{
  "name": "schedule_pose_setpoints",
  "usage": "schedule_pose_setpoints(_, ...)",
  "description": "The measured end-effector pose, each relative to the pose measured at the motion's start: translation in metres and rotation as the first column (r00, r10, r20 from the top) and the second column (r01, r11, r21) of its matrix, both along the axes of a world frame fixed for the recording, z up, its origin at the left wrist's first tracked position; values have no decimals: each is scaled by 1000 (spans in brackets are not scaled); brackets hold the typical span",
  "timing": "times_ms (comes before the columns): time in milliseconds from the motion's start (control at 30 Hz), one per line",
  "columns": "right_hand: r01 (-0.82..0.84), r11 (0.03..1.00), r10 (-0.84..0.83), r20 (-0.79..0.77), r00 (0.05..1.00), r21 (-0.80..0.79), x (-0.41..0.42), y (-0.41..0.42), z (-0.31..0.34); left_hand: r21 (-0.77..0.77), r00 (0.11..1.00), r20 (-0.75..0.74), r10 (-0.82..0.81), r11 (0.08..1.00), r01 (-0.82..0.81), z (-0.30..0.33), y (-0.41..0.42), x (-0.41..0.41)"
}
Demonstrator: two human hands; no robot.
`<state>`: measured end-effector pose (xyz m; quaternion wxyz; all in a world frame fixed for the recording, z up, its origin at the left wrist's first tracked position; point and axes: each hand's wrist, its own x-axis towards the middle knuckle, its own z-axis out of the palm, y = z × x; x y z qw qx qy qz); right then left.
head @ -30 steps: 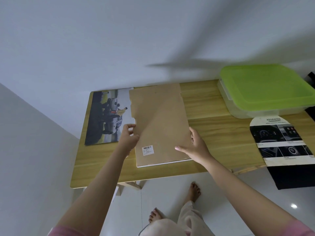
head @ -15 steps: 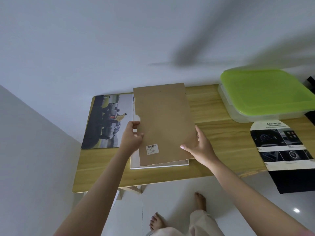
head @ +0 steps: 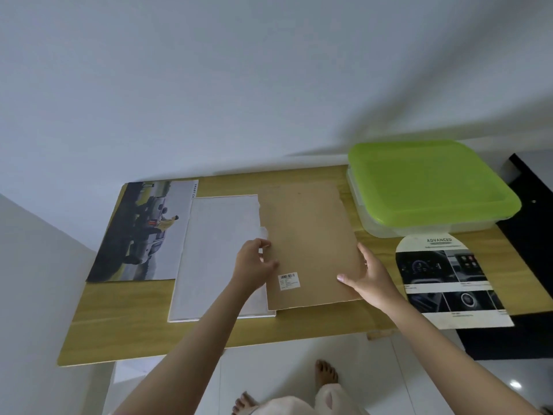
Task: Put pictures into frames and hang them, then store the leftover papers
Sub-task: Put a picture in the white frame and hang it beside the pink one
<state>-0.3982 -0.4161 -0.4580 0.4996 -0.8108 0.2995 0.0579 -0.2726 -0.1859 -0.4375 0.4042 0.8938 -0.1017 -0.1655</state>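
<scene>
Brown backing board (head: 311, 244) lying flat at mid counter (head: 125, 336), shifted right off white frame (head: 218, 259), overlapping frame's right edge only. Barcode sticker (head: 289, 280) near board's front-left corner. Left hand (head: 254, 266) at board's left edge by a notch, fingers curled, thumb and fingertips pinching the edge. Right hand (head: 369, 280) at board's right edge toward front, fingers (head: 347, 278) fairly straight, spread over board's top face near front-right corner, thumb along the edge; looks like a loose hold. Frame face-down w/ pale inner sheet exposed, front edge near counter's front edge. Car picture (head: 143, 232) flat at back-left corner, touching frame's left side. Green-lidded clear box (head: 431, 187) at back-right corner. Printed car-interior brochure (head: 449, 283) at right edge, just in front of box, front end overhanging counter edge. Bare feet on white floor tiles (head: 374, 372) below.
</scene>
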Motion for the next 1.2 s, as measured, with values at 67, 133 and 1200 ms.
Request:
schedule_pose_setpoints(67,-9,1000,8,-40,999,-20,-4,-21,-5,19,1000,-12,-17,1000,17,-4,-21,-7)
schedule_pose_setpoints(133,-8,999,5,-58,998,-52,-6,-32,-3,22,999,-36,-19,1000,19,-8,-37,-13)
schedule_pose_setpoints(1200,-117,885,146,29,989,-451,28,4,-14,-11,986,95,134,991,-133,-5,-22,-45)
